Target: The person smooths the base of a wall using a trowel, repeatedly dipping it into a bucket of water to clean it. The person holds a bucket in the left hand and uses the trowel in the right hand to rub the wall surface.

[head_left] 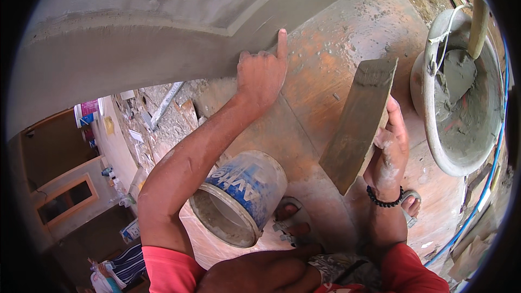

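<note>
My left hand (262, 73) is at the lower edge of a grey cement-coated surface (179, 57), index finger stretched out against its moulded border and the other fingers curled. Nothing shows in that hand. In my right hand (391, 146) is a plastering float (361, 122), a long flat rectangle smeared with grey cement, gripped from its back side. Its handle is hidden by the blade and my fingers. The float is tilted, apart from the coated surface. A black beaded bracelet (384, 197) circles my right wrist.
At the right stands a large tub (431, 95) of wet cement, with a wooden-handled tool (478, 24) in it. A dirty white bucket (274, 176) with blue print is near my feet. Cement crumbs dot the brownish floor boards (320, 84). A blue hose (491, 179) runs past the tub; rubble (168, 111) lies left.
</note>
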{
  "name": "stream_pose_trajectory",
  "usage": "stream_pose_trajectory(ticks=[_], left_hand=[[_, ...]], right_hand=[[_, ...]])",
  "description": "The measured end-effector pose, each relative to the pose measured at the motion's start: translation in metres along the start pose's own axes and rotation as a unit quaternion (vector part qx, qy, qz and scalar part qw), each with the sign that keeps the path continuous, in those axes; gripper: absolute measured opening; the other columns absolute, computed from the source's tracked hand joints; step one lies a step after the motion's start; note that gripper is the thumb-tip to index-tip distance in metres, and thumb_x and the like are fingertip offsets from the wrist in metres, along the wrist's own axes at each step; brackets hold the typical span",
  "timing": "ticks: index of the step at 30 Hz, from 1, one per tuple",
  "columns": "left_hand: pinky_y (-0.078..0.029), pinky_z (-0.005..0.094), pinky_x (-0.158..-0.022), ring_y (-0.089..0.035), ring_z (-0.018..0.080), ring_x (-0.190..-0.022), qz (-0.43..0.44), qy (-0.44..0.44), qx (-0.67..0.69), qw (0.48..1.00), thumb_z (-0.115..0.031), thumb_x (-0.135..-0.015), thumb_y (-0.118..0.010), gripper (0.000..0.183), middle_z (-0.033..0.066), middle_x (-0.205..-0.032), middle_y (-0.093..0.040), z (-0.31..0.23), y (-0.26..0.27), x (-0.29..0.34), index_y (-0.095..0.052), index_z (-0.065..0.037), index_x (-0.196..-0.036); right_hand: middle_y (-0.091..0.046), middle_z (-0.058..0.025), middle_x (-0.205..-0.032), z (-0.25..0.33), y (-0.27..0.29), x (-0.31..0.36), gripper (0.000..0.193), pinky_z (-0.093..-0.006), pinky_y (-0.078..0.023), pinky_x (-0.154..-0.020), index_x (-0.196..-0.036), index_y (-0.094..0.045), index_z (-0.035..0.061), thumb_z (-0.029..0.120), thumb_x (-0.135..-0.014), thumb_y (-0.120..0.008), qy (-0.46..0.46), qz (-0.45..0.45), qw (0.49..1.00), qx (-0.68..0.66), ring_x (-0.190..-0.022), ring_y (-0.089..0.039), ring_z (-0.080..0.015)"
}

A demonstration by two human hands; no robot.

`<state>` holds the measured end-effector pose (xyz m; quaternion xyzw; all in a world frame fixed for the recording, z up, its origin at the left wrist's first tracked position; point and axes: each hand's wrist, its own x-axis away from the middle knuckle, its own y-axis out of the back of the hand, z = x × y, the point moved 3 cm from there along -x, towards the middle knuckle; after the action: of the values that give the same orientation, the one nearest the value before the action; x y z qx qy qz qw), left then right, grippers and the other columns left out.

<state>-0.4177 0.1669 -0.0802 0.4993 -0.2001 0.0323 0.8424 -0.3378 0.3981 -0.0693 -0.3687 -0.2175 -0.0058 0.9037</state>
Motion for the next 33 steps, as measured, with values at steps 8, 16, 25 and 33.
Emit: stream_pose_trajectory(ticks=[8,16,25,33], left_hand=[[-0.048,0.0398,-0.062,-0.064,0.0254,-0.057,-0.010,-0.012,0.009,1.000,-0.005,-0.084,-0.056,0.070,0.0128,-0.069,-0.066,0.003,-0.005,0.003,-0.031,-0.004,-0.150],[-0.048,0.0405,-0.061,-0.065,0.0252,-0.057,-0.015,-0.006,-0.008,1.000,-0.007,-0.084,-0.057,0.072,0.0122,-0.069,-0.066,0.005,-0.006,-0.002,-0.029,-0.004,-0.151],[-0.051,0.0517,-0.071,-0.067,0.0370,-0.067,0.095,-0.138,0.147,0.975,-0.007,-0.086,-0.053,0.030,0.0203,-0.074,-0.068,-0.023,-0.005,0.019,-0.051,-0.001,-0.115],[-0.051,0.0427,-0.067,-0.068,0.0301,-0.063,-0.070,-0.099,0.005,0.993,-0.007,-0.085,-0.057,0.035,0.0111,-0.071,-0.067,0.007,-0.005,0.021,-0.053,0.000,-0.119]], right_hand=[[-0.056,-0.0122,-0.127,-0.003,-0.005,-0.003,0.065,-0.0317,-0.047,-0.097,-0.143,-0.037,-0.0040,0.011,-0.082,-0.054,0.012,-0.028,0.998,0.054,-0.113,-0.058,-0.0188],[-0.053,-0.0120,-0.132,-0.005,-0.001,-0.003,0.063,-0.0319,-0.039,-0.104,-0.139,-0.044,-0.0052,0.000,-0.078,-0.053,-0.001,-0.013,1.000,0.016,-0.121,-0.051,-0.0183],[-0.054,-0.0104,-0.132,-0.009,-0.001,-0.005,0.062,-0.0307,-0.039,-0.103,-0.140,-0.045,-0.0041,0.001,-0.079,-0.055,0.002,-0.020,0.999,0.037,-0.120,-0.052,-0.0175],[-0.055,-0.0110,-0.130,-0.018,0.000,-0.007,0.061,-0.0316,-0.041,-0.103,-0.140,-0.044,-0.0040,-0.001,-0.080,-0.053,-0.027,0.011,1.000,-0.003,-0.118,-0.053,-0.0176]])
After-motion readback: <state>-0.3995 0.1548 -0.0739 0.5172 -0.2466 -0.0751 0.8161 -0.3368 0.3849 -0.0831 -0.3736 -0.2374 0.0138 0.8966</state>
